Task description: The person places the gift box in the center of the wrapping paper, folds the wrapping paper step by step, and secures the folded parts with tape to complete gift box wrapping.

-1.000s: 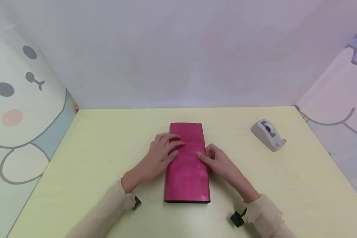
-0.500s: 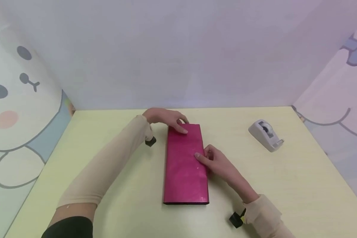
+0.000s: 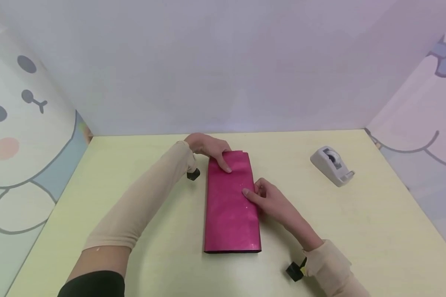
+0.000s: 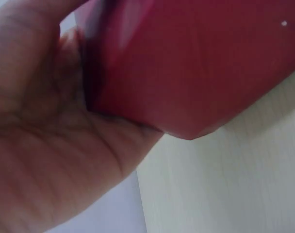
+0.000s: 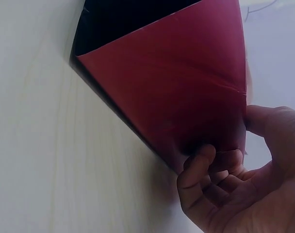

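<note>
A long magenta paper bag-like sleeve (image 3: 232, 214) lies on the table, its dark hollow opening facing me. In the right wrist view, the dark inside shows beyond the edge of its red side wall (image 5: 176, 68). My left hand (image 3: 210, 148) grips the far left corner, thumb on top and fingers out of sight behind. Up close in the left wrist view, the sleeve's corner (image 4: 186, 82) rests against the palm (image 4: 55, 145). My right hand (image 3: 276, 203) holds the right edge, thumb on top. Its curled fingers (image 5: 198, 177) press into the side wall.
A grey-white tape dispenser (image 3: 332, 166) stands on the pale wooden table (image 3: 360, 231) at the right. Behind the table rises a plain light wall (image 3: 230, 66). Cartoon-printed panels (image 3: 26, 144) flank both sides. A small black camera (image 3: 295, 271) hangs at the right wrist.
My left hand has left the sleeve's left edge, reached to its far end and taken hold of the corner there. The right hand keeps its grip in the same place.
</note>
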Motion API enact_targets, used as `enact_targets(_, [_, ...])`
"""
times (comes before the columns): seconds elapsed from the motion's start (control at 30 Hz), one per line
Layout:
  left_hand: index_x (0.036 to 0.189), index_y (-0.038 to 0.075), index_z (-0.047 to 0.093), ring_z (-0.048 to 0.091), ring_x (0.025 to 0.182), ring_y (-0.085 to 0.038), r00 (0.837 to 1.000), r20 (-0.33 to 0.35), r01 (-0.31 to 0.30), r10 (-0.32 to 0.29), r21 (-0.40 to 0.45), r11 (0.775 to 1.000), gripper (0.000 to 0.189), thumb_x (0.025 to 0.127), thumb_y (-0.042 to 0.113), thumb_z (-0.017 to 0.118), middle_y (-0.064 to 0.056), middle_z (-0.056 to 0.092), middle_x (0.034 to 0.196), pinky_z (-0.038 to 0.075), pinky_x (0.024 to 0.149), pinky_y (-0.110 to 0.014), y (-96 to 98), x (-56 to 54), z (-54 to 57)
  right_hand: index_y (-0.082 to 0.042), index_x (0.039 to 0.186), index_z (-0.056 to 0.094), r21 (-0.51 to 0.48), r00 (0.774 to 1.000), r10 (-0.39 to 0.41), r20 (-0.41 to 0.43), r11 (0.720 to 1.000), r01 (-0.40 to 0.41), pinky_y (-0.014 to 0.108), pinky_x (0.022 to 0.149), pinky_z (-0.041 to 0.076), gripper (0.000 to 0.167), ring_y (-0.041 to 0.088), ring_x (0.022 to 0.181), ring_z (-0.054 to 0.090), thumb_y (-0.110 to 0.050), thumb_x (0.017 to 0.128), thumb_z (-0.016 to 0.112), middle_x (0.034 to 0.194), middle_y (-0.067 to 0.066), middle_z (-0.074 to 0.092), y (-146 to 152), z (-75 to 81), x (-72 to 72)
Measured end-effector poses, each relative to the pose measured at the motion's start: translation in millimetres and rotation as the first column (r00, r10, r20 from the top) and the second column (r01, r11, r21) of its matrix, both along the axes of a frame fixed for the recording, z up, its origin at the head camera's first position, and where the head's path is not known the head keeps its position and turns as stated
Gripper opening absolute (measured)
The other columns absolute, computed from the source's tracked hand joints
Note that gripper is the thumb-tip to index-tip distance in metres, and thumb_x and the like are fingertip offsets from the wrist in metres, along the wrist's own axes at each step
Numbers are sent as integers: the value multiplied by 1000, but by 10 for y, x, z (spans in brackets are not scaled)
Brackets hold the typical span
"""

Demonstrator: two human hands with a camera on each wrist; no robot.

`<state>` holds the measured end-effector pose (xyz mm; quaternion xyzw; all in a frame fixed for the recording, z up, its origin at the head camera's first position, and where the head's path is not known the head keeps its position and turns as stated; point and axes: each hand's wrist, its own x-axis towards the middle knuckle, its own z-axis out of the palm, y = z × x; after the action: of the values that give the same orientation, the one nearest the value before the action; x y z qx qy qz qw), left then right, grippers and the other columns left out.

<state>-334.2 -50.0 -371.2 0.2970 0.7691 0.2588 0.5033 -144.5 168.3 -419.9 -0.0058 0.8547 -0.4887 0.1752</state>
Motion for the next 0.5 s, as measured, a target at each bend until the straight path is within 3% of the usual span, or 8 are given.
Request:
enact_targets(0.2, [94, 12, 77, 51, 72, -7, 998, -62, -20, 21, 9, 1000, 15, 90, 25, 83, 6, 61, 72, 49, 79, -25, -5, 17, 21, -8, 101, 50, -18, 1000, 5, -10, 1000, -5, 28, 61, 43, 40, 17, 68, 52, -43, 99, 69, 76, 5, 56, -19, 14, 4])
enact_targets(0.5, [92, 12, 77, 52, 70, -7, 999, -31, -20, 21, 15, 1000, 13, 89, 23, 84, 6, 62, 70, 48, 78, -25, 9, 21, 37, -9, 100, 50, -11, 1000, 3, -13, 1000, -3, 28, 61, 43, 38, 16, 68, 52, -41, 100, 69, 76, 4, 55, -31, 24, 20])
